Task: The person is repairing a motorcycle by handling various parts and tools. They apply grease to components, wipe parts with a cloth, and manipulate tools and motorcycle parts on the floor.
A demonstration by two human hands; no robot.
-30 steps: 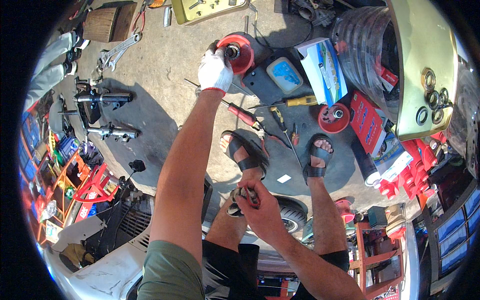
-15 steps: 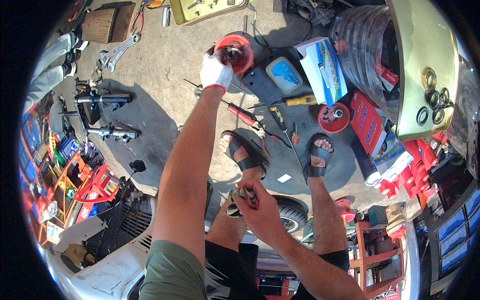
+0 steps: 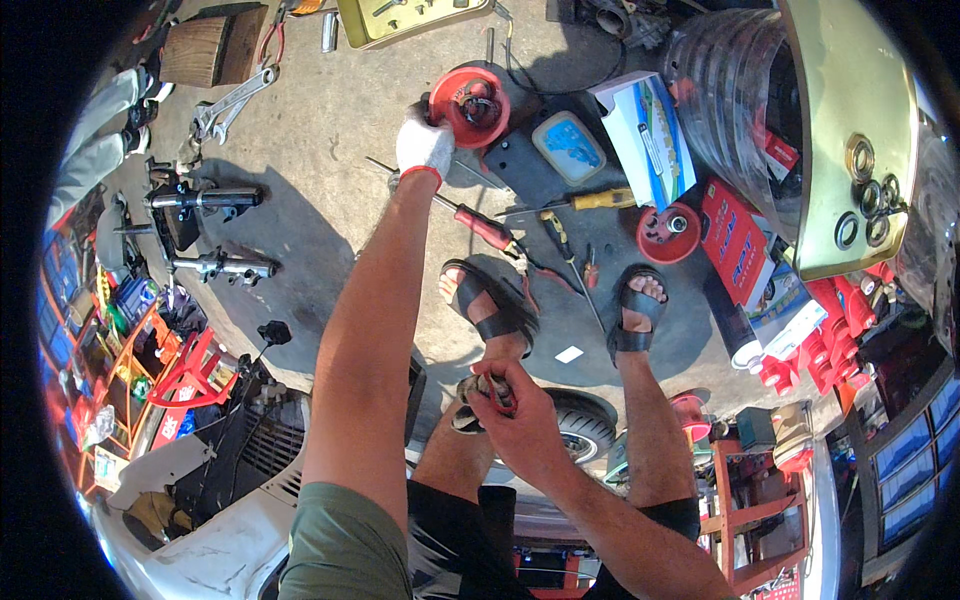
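A crumpled grey work glove (image 3: pixel 468 388) is pinched between thumb and fingers of the bare right hand (image 3: pixel 522 415); whether the rim of the round red bowl (image 3: pixel 498 92) is gripped by the white-gloved left hand (image 3: pixel 425 146) cannot be told. On the right side of the concrete floor (image 3: pixel 320 130), a gold-toned metal tray (image 3: pixel 845 90) is seen, metal rings (image 3: pixel 858 156) gathered toward its lower edge. At the bowl's left edge the left hand is now placed, drawn back from the inside. The dark ring-shaped part (image 3: pixel 480 106), partly overlapped by fingers a second ago, is thereby left lying uncovered in the bowl.
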